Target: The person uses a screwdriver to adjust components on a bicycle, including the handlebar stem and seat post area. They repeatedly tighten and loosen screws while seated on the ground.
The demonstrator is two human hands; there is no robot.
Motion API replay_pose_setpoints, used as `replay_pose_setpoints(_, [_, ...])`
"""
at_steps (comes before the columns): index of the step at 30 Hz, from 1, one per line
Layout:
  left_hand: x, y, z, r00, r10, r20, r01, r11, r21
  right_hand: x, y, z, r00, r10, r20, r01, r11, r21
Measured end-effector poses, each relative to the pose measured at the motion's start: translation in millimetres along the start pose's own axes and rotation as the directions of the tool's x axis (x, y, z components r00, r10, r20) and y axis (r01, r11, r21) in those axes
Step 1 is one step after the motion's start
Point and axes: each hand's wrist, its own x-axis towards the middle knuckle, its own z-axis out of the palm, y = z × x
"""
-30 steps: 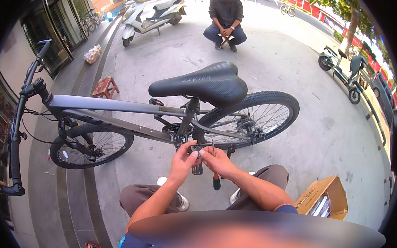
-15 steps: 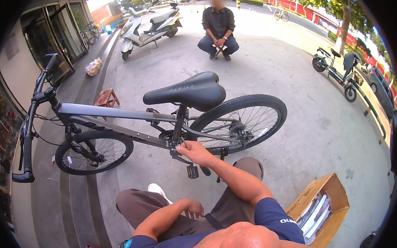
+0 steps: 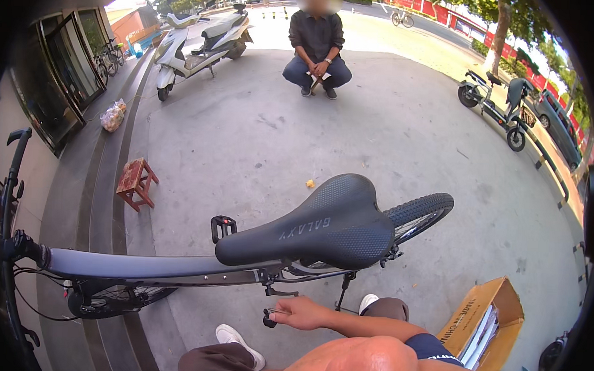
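Observation:
My right hand (image 3: 295,313) is closed round a slim metal tool with a black part (image 3: 270,318) below the fingers, just under the bicycle's crank area. The grey bicycle frame (image 3: 114,262) stretches across in front of me, its black saddle (image 3: 308,229) hiding much of the rear wheel (image 3: 422,211). A black pedal (image 3: 223,229) sticks out beyond the frame. Of my left arm only part of the forearm shows at the lower edge; that hand is hidden.
A crouching person (image 3: 316,50) faces me from across the pavement. A red wooden stool (image 3: 137,182), plastic bag (image 3: 112,116) and steps are at left. A white scooter (image 3: 197,48) stands behind, an electric bike (image 3: 492,108) at right, a cardboard box (image 3: 502,347) beside me.
Both hands were together at the crank; my left hand dropped to my lap, then out of sight. My right hand moved down with the tool. The bicycle now appears lower, seen more from above.

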Motion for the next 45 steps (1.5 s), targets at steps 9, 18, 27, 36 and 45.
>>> replay_pose_setpoints(9, [-9.2, -45.7, 17.9, 0.990, -0.006, -0.138, 0.013, 0.999, 0.052, 41.6, -18.6, 28.1, 0.995, -0.102, 0.008, 0.102, 0.994, -0.030])
replay_pose_setpoints(18, [-100.1, -26.4, -10.8, 0.351, 0.647, -0.677, -0.219, 0.760, 0.612, 14.3, -65.0, 42.9, 0.913, -0.157, -0.377, 0.210, 0.972, 0.106])
replay_pose_setpoints(27, [-286.4, 10.8, 62.4, -0.222, 0.584, -0.780, -0.941, 0.081, 0.329, -38.8, -76.3, 35.0, 0.832, -0.301, -0.466, 0.425, 0.886, 0.186])
replay_pose_setpoints(36, [-223.8, 13.7, 55.2, -0.081, 0.578, -0.812, -0.997, -0.037, 0.073, -58.4, -36.3, 43.3, 0.887, -0.178, -0.425, 0.358, 0.848, 0.391])
replay_pose_setpoints(45, [-201.8, 4.4, 57.0, -0.128, 0.469, -0.874, -0.976, 0.099, 0.196, -34.1, 7.5, 63.5, 0.844, -0.150, -0.515, 0.372, 0.856, 0.359])
